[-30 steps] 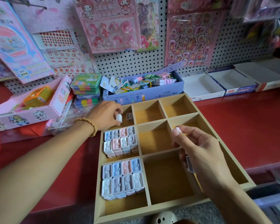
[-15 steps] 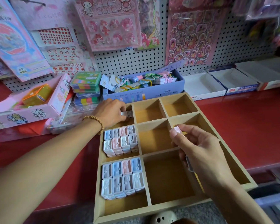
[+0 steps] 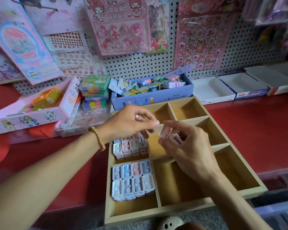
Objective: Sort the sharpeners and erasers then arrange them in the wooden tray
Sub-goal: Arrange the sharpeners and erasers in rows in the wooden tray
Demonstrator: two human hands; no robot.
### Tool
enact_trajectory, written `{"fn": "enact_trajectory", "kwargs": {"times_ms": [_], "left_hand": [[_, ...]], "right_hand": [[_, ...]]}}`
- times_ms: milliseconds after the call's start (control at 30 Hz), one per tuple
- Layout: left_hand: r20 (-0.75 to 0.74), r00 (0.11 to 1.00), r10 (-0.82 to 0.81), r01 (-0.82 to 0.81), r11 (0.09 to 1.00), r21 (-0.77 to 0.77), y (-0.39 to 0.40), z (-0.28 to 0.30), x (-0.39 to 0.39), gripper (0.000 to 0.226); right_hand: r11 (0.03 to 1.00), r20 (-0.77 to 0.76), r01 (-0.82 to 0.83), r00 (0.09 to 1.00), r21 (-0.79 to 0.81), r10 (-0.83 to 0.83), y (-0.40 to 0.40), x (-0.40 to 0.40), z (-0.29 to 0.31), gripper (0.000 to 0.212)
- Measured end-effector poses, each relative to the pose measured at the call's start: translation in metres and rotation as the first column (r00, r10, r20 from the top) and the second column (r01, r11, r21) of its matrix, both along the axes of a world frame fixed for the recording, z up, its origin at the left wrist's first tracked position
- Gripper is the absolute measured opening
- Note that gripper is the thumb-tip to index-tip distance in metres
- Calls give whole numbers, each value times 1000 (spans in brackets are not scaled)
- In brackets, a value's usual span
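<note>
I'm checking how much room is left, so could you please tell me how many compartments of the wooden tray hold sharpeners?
2: the near-left compartment and the one behind it, both along the wooden tray's left side. The hands cover the far-left compartment, so more may be hidden.

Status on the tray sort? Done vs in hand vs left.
Done: two left compartments of the wooden tray hold sharpeners in rows. In hand: right hand pinches a pink sharpener; left hand reaches toward it. Left: the other visible compartments look empty, and no erasers are in the tray.
</note>
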State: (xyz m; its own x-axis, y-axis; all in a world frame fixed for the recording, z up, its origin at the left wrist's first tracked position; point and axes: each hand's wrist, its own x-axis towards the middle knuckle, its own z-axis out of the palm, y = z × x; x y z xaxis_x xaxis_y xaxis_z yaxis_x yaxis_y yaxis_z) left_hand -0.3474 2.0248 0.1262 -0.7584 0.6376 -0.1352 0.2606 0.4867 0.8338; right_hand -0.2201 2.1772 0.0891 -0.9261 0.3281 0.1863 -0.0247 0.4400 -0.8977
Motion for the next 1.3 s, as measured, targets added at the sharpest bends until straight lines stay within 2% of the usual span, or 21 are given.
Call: {"fn": "enact_trajectory", "kwargs": {"times_ms": [133,200,233,300,400,467,633,733,900,1000,1067,1133,1300], "left_hand": [[149,989,2,-23,990,140,1,-1,12,11],[140,988,62,-81,987,136,-3,2,7,12],[90,990,109,-118,988,101,-8,2,1,10],[-89,976,198,-201,979,-29,-20,-2,-19,4],[-277,933,228,-294,928,-229,-32,-16,-48,8],[-350,917,191,-310,894,-324,-31,-23,-57,7],[-529,849,12,-292,844,-450,-20,-29,-66,4],[-572,821,9,-316,840,-441,-21,-35,-67,7],[-579,814,-48,-287,834,-472,-30,-30,-70,26],[-527,839,-134,-226,796,-562,-35,-24,-73,34],[-525,825,-211,-200,759,-619,-34,-24,-72,32],[-561,793,-236,-215,754,-621,-32,-27,-72,25],[-646,748,-152,-298,793,-531,-26,-34,-73,17]], "right_hand": [[997,-40,-2,999,74,5,-11,-12,6,46],[999,-39,5,999,49,-3,-10,-14,7,58],[999,-39,19,999,26,-18,-8,-14,6,59],[998,-33,65,997,-7,-66,1,-13,4,47],[993,-13,112,994,-35,-113,8,-10,-2,30],[992,-1,120,993,-47,-120,9,-8,-7,26],[995,18,85,996,-57,-84,7,-4,-13,22],[995,9,74,997,-68,-73,7,-3,-13,20],[995,15,77,997,-67,-76,7,-2,-11,10],[993,30,99,995,-67,-97,6,-1,-11,9],[992,44,106,994,-71,-103,6,0,-11,11],[992,53,106,993,-75,-102,4,1,-10,13],[986,44,94,995,-141,-89,0,4,-6,14]]}}
